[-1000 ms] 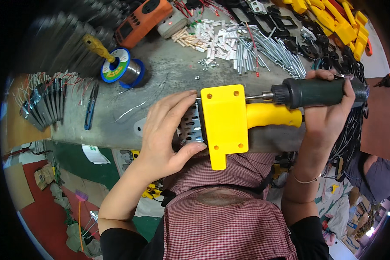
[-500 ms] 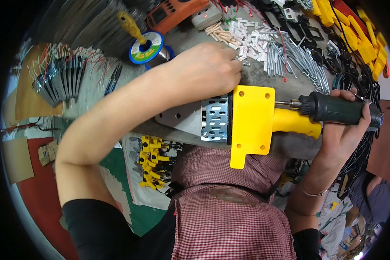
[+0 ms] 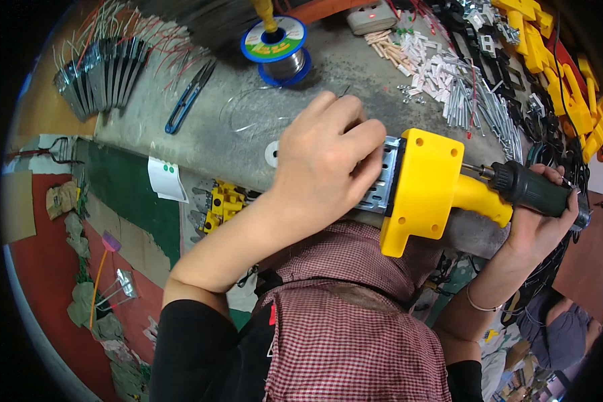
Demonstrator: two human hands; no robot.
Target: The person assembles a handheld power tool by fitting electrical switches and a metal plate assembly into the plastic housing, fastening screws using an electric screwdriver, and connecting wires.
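Here, by the edge of the grey worktop (image 3: 211, 144), the block-bodied yellow plastic tool (image 3: 422, 184) reaches rightward from beneath the nearer, curled left hand (image 3: 328, 161), any pinch impossible to tell, its long axis dipping alongside the dark-green cylindrical screwdriver (image 3: 536, 191) wrapped in the right hand (image 3: 538, 226).

No lettering I can read before me.
The round white-and-green label (image 3: 278, 48) on my wire spool (image 3: 285, 65) carries print too small to make out; the white sheet (image 3: 167, 181) at my worktop's (image 3: 211, 144) edge shows green dots (image 3: 168, 168).
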